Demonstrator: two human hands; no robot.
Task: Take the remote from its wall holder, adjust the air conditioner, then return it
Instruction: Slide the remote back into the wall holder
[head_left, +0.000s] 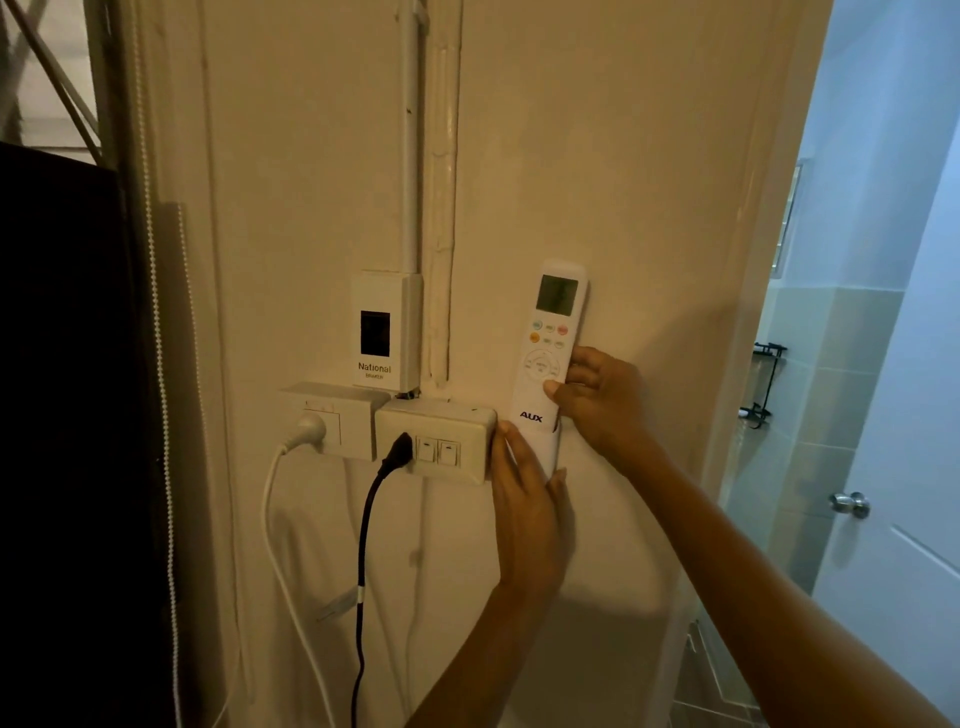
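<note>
A white AUX remote (549, 338) stands upright against the cream wall, its lower end inside a white wall holder (546, 447). My right hand (597, 400) grips the remote's lower right side, thumb on its face just above the logo. My left hand (524, 499) wraps around the holder from below and the left, pressing it to the wall. The remote's grey display faces me and its coloured buttons are visible. The air conditioner is not in view.
Left of the holder sit a switch-and-socket box (436, 441) with a black plug and cable, a second socket (332, 421) with a white plug, and a National breaker (384, 332). A dark panel fills the left edge. A door with a knob (852, 503) stands at the right.
</note>
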